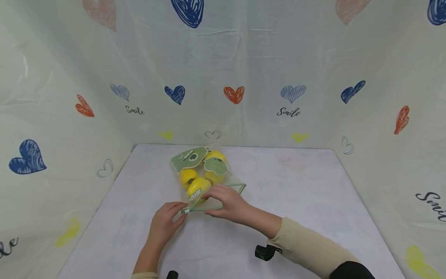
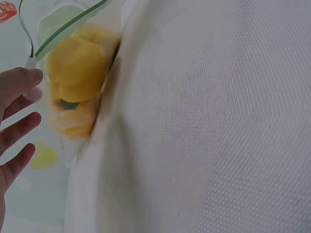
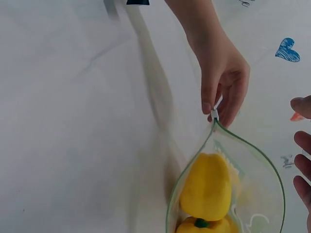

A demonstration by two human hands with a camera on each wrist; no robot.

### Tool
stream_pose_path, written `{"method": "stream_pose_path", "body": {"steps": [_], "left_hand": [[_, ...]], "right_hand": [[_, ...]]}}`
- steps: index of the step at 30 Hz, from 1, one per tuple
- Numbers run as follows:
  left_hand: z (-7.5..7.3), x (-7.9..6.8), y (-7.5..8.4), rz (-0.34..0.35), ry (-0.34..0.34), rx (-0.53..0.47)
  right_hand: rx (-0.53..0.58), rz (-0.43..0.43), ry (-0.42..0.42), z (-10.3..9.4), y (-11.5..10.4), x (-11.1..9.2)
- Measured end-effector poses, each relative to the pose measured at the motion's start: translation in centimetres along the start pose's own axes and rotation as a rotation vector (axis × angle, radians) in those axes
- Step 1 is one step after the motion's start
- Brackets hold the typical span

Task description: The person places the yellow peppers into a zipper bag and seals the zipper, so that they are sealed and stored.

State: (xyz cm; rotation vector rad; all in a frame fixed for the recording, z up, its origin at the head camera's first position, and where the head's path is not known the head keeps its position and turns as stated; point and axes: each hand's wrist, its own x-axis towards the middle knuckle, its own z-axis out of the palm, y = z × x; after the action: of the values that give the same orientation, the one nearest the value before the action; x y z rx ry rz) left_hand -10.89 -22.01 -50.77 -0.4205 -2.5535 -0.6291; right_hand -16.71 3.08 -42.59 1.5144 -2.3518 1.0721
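A clear zip bag (image 1: 216,166) with green cartoon print lies on the table, several yellow bell peppers (image 1: 198,186) inside. Its green-edged mouth faces the person and gapes in the right wrist view. At the mouth's left corner, my left hand (image 1: 163,221) pinches the white slider (image 3: 214,114) between thumb and fingertips; its other fingers are spread in the left wrist view. My right hand (image 1: 230,203) is over the bag's mouth, fingers bent loosely and thumb apart. In the right wrist view its fingers (image 3: 303,141) stand away from the bag's film, with nothing seen between them.
A white table (image 1: 296,193) carries the bag near its middle. Behind and at both sides hangs a pale curtain (image 1: 261,69) printed with hearts and words. A black wrist camera (image 1: 265,252) hangs below the right sleeve (image 1: 310,244).
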Motion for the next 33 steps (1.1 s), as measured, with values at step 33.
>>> {"method": "stream_pose_path", "body": {"steps": [33], "left_hand": [[-0.3, 0.6, 0.1, -0.028, 0.041, -0.026]], "right_hand": [[0.046, 0.311, -0.177, 5.4, 1.6, 2.4]]}}
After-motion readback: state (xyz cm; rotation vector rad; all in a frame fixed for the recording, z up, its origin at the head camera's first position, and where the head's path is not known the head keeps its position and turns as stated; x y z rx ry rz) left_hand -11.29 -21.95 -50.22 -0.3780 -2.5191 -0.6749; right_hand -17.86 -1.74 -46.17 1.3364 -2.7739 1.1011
